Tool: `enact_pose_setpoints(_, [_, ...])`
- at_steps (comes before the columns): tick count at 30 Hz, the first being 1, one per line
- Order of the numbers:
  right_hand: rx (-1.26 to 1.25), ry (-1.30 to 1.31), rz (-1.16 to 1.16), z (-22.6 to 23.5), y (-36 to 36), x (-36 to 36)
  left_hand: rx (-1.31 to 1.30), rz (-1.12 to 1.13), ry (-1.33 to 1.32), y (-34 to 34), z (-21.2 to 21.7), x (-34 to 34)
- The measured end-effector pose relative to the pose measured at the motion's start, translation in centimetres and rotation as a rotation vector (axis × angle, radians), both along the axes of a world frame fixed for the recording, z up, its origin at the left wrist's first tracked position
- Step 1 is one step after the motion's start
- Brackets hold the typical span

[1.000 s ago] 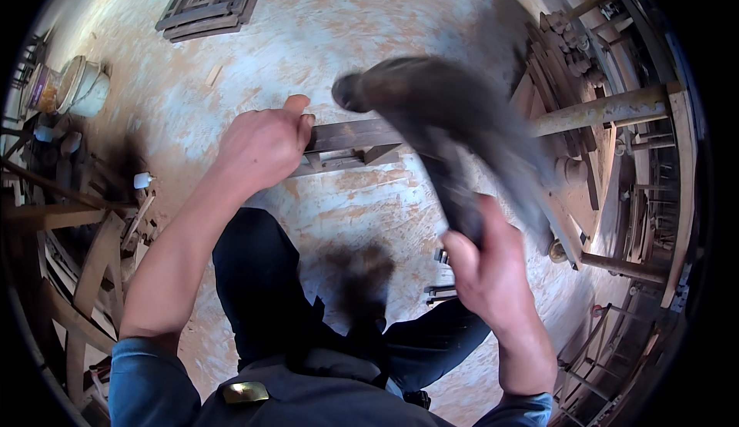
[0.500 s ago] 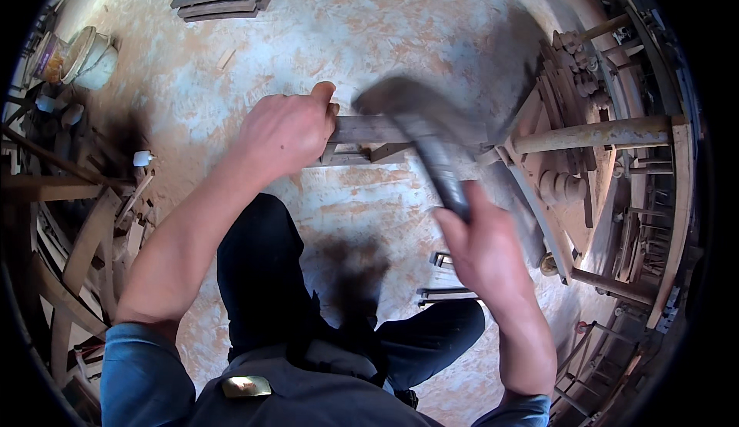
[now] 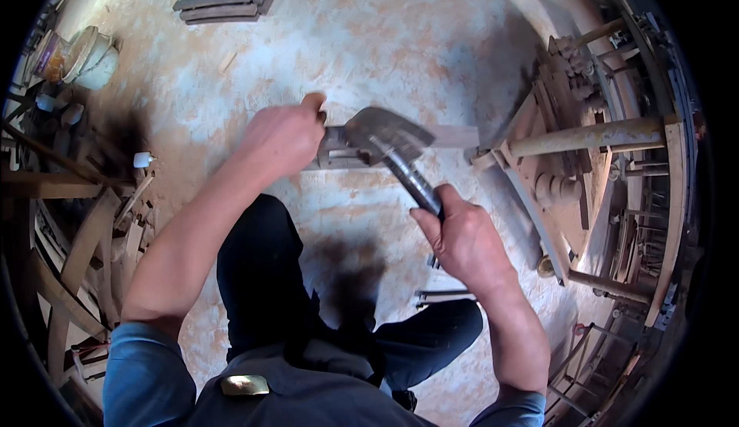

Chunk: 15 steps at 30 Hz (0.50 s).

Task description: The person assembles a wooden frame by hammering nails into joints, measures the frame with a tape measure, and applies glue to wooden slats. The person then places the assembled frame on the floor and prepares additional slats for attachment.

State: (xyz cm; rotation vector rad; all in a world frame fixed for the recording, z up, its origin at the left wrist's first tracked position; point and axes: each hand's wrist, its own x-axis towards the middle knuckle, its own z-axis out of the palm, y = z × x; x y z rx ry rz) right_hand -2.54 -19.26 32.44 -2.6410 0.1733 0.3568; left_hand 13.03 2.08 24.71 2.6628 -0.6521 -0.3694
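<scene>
Wood piece (image 3: 431,140) sits centre frame, slightly above middle, on the floor (image 3: 323,50). Left hand (image 3: 281,138) is wrapped tight on its left end; right hand (image 3: 460,238) fists the hatchet (image 3: 389,138) handle, blade on the wood, probably mid-chop. Keep left fingers back from the blade, short controlled strokes w/ wrist

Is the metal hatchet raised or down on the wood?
Down: the metal hatchet head rests against the wooden piece held by the left hand.
</scene>
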Motion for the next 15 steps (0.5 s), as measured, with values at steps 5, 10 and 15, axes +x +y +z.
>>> enact_pose_setpoints(5, [0.07,-0.078,-0.067,3.9,1.8,0.1,0.044,-0.02,-0.052,1.0,0.3,-0.3])
enact_pose_setpoints(10, [0.211,-0.234,-0.299,5.5,0.2,-1.9,0.064,0.002,0.013,0.9,0.0,-0.4])
enact_pose_setpoints(15, [-0.122,-0.021,-0.206,0.2,-2.8,-2.0,0.03,0.005,0.031,0.1,0.0,-0.3])
